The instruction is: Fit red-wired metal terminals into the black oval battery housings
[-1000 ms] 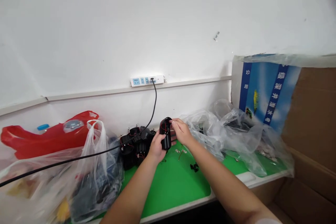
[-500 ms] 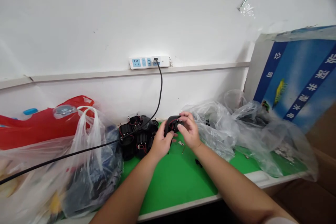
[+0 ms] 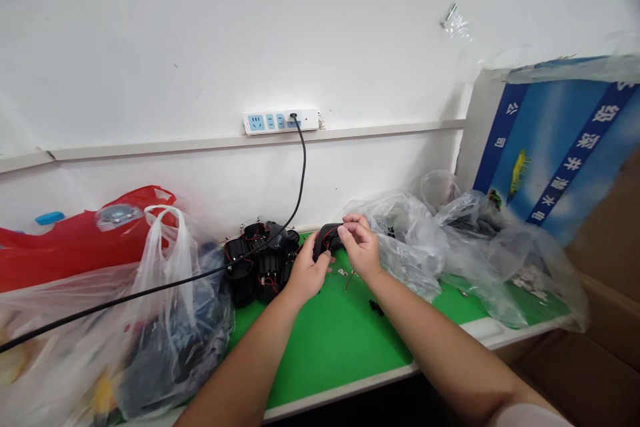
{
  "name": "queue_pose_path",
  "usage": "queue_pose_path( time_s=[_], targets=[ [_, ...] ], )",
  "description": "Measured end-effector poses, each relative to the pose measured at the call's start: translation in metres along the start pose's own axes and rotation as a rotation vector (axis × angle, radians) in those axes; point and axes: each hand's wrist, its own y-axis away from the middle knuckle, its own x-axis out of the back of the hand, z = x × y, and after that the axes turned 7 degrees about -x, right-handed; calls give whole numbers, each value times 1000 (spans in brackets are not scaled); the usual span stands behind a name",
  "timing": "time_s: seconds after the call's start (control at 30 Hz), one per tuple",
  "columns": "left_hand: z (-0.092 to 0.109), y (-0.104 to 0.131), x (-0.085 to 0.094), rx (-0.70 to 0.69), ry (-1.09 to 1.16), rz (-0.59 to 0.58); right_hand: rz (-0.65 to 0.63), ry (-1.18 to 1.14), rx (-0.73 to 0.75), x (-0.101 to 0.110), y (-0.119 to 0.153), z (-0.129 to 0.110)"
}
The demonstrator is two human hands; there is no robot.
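Green-topped table with black housings, clear plastic bags.

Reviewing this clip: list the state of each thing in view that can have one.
Left hand: closed around the black housing
Right hand: fingers on the housing
Black housing: held up, red wire showing
Power strip: cable plugged in
Black cable: connected, crossing in front of black parts
White-handled bag: filled, handles upright
Cardboard box: tilted in view

glossy black plastic housings, matt green tabletop, crinkled clear plastic bag, smooth white wall
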Motion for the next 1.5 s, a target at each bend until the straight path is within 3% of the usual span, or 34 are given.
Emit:
queue_pose_path(
  time_s=[0.17, 0.3, 0.5, 0.7, 0.97, 1.17, 1.3, 1.5],
  targets=[
    [-2, -1, -1, 18, 88, 21, 43, 9, -11, 1, -1, -1],
    [0, -2, -1, 123, 206, 73, 108, -23, 15, 3, -3, -4],
    [5, 0, -1, 252, 515, 111, 104, -93, -172, 1, -3, -5],
    [3, 0, -4, 225, 403, 93, 176, -145, -322, -2, -4, -2],
    [1, -1, -5, 168, 449, 156, 287, -111, -374, 2, -7, 1],
    [-1, -4, 0, 234, 579, 232, 221, -132, -353, 2, -2, -2],
    [0, -3, 1, 190, 515, 212, 150, -142, -282, 2, 3, -2],
    [-1, -1, -1, 106, 384, 201, -155, -300, -306, 5, 1, 11]
  ],
)
